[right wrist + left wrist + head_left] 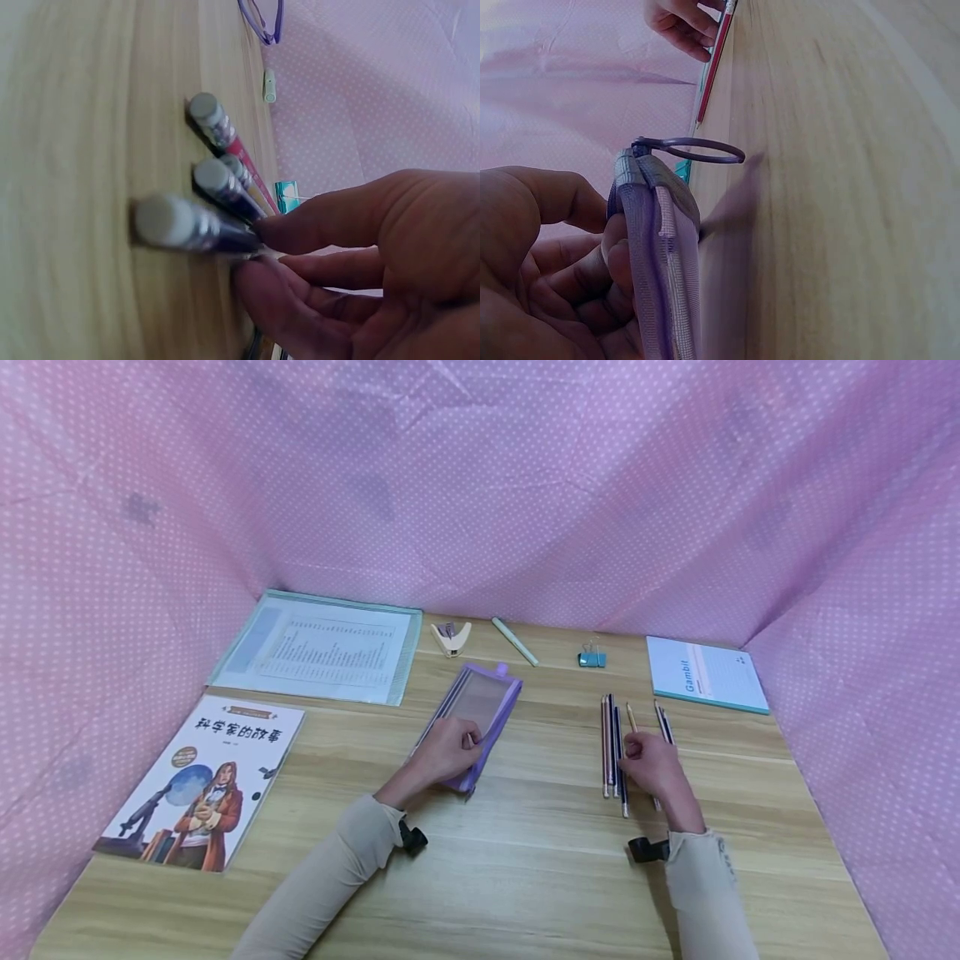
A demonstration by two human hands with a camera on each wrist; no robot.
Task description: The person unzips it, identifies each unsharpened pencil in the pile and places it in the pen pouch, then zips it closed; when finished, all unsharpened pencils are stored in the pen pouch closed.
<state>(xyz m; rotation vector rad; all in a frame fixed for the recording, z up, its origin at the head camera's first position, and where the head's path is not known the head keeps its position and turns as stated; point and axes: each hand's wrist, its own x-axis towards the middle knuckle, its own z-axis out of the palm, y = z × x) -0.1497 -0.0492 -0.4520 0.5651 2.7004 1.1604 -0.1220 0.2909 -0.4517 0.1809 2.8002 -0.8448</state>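
Note:
My left hand grips the side of a purple mesh zip pencil case, which lies slanted on the table. The left wrist view shows its zip end and a dark loop up close, with curled fingers at the edge. At the right, my right hand pinches a dark pencil between thumb and finger near its white eraser end. Several more pencils lie beside it, one with a red barrel. Other pencils are partly hidden under that hand.
Along the back are a cream staple remover, a pale green pen, a teal binder clip and a light blue notebook. A clear document folder and a picture-covered book lie at left. Pink dotted cloth surrounds the table.

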